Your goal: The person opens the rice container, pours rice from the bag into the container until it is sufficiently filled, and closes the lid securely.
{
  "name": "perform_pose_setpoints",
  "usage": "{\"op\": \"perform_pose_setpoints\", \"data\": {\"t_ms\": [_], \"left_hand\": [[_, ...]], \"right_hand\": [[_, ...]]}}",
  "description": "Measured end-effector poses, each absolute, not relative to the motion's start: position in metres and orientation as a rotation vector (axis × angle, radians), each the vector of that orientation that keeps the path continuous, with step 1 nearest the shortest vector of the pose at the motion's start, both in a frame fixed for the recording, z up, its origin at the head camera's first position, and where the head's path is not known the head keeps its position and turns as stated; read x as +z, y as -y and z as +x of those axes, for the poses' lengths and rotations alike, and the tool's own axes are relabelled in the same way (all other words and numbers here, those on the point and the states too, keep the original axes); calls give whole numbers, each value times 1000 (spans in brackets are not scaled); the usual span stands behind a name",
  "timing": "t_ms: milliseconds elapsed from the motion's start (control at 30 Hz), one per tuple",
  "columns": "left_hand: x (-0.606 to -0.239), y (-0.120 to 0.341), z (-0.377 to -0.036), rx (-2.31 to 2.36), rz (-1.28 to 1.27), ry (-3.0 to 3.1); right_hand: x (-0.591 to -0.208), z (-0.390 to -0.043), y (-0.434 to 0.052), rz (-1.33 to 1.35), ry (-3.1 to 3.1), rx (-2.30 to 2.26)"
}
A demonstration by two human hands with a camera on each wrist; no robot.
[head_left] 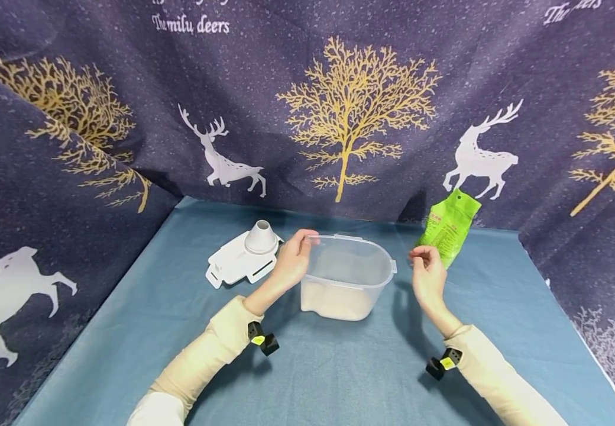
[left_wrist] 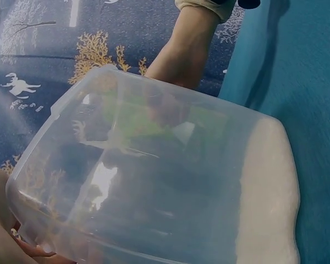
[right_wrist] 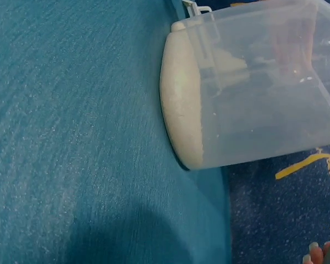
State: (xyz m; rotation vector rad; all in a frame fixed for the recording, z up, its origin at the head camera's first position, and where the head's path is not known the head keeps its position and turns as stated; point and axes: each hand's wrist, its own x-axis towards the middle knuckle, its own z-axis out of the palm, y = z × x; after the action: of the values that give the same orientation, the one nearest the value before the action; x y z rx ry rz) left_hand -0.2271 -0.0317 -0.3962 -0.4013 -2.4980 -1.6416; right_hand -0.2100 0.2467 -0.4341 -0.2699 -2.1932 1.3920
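Observation:
A clear plastic bin (head_left: 347,260) stands mid-table, a layer of white contents (head_left: 334,300) across its bottom. My left hand (head_left: 293,260) grips the bin's left rim, fingers over the edge. To the right of the bin is my right hand (head_left: 427,275), apart from it, with fingers loosely bent toward it. Behind that hand a bright green packet (head_left: 453,222) leans up at the back of the table; the hand overlaps its lower left in the head view. Right fingertips (right_wrist: 313,254) show at the corner of the right wrist view with nothing visible in them.
Left of the bin lies a white lid (head_left: 233,263) with clip flaps, a white cone-shaped cup (head_left: 262,236) upright on it. A blue cloth (head_left: 318,373) covers the table. Dark printed fabric (head_left: 265,71) hangs behind the table's back edge.

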Motion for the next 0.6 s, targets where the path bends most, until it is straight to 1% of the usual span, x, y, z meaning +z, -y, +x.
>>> {"op": "perform_pose_setpoints", "data": {"t_ms": [133,333,600], "left_hand": [[-397,32,-227,-1639,-407,2495],[-397,32,-226,-1645,-416,2492],[-398,33,-226,-1633,-421,2491]], "right_hand": [[-435,-210,-251,-399,2214,1343],[-433,-210,-259,-565,2183,1405],[-431,-206,-270,-646,2143,1441]]}}
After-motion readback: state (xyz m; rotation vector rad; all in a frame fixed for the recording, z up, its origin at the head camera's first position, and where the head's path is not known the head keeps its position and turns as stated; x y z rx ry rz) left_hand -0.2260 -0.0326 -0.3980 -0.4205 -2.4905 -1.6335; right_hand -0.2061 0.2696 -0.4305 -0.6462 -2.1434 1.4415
